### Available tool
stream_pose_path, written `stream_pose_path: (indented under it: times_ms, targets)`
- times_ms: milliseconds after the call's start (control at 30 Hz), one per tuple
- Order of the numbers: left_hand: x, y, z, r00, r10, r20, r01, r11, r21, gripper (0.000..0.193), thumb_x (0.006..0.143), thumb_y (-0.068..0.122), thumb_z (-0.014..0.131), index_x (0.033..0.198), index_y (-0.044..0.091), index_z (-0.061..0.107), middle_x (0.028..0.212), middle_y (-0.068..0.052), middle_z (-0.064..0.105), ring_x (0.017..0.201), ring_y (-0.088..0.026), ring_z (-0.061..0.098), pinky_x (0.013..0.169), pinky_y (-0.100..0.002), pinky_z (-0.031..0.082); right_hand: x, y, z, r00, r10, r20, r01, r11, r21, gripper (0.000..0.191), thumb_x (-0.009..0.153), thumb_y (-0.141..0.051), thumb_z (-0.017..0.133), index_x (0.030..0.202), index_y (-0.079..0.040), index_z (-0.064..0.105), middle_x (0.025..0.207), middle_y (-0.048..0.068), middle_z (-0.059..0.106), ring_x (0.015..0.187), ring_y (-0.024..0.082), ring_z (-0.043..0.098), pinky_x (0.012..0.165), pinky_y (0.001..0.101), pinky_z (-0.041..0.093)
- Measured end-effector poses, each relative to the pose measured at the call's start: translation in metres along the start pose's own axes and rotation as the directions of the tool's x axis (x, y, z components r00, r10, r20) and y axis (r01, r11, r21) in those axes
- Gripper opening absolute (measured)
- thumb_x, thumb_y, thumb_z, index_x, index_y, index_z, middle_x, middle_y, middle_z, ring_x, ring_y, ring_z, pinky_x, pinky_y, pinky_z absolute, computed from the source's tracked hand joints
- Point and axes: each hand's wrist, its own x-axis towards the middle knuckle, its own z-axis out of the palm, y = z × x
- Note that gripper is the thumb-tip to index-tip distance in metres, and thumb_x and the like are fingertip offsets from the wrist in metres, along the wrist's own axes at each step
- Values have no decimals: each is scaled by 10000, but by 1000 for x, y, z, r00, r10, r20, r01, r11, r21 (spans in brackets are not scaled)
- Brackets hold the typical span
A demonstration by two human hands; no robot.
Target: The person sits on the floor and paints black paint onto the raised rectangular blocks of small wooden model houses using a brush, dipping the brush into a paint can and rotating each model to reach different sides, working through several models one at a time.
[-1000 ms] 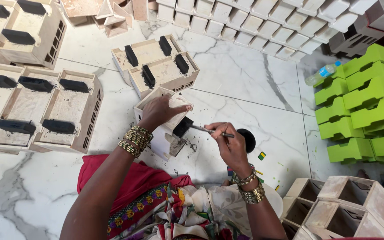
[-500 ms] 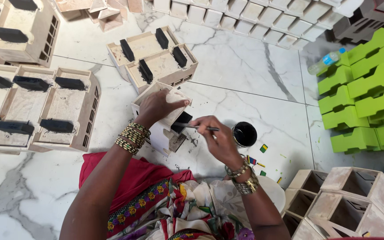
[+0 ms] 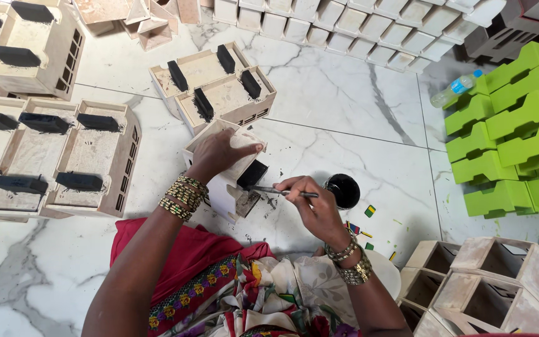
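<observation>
Pale wooden box (image 3: 229, 178) tipped on marble floor, black-painted block (wet) inside, thin brush (image 3: 282, 191) touching it

Well beyond your right hand (image 3: 319, 209), up to the right, a clear plastic bottle (image 3: 455, 90) with a blue label lies beside the green boxes (image 3: 513, 131).
</observation>
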Motion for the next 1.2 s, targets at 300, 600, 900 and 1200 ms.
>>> stream_pose_path:
  times_ms: [300,600,900,1200]
  targets:
    - [-4,-1,-2,1000,-13,15,13,999,-29,912,698,830,677,1102,14,720,900,-207,756,898,-322,749,821,-457,555,2,18,-2,995,56,-79,-51,997,62,113,996,83,551,960,-24,554,1118,136,738,1030,208,738,873,279,608]
    - [-6,-2,-4,1000,-1,-8,0,1000,-24,922,704,834,676,1115,10,718,884,-219,747,882,-345,746,813,-471,552,8,27,-7,991,6,-133,10,993,120,105,1006,73,541,959,-20,551,1125,160,705,1117,215,732,940,295,625]
    - [-11,0,-1,1000,-7,8,8,1000,-19,913,699,824,688,1097,3,720,892,-217,750,900,-347,747,822,-475,553,27,29,16,980,125,-155,-119,992,46,94,993,57,574,948,-23,552,1098,139,749,932,156,717,823,256,601]
    - [-5,-4,6,1000,22,-19,-22,1000,18,897,722,816,703,1098,2,716,880,-217,749,869,-349,747,795,-471,560,13,3,33,994,108,-28,-109,992,-56,120,989,45,585,965,-70,558,1123,69,752,893,131,739,729,267,602]
